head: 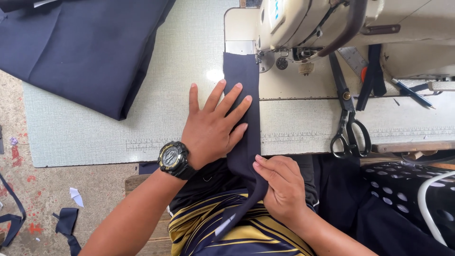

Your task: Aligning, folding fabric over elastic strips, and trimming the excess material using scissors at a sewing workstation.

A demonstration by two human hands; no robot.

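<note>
Small blue-white label (276, 9) on sewing machine (332, 23)

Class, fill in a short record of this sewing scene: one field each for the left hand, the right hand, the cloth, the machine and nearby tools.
Left hand: flat, pressing the navy strip on the table
Right hand: pinching the strip at the table edge
Navy strip: runs up to the machine's needle area
Sewing machine: cream, at the far end
Scissors: black, lying right of the strip
Folded navy cloth: upper left

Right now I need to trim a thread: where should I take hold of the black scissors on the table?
Grip the scissors by the two finger loops at the near table edge, coming from your right side. The blades point away towards the sewing machine, and the loops lie flat and uncovered, probably within easy reach of the right hand.
</note>
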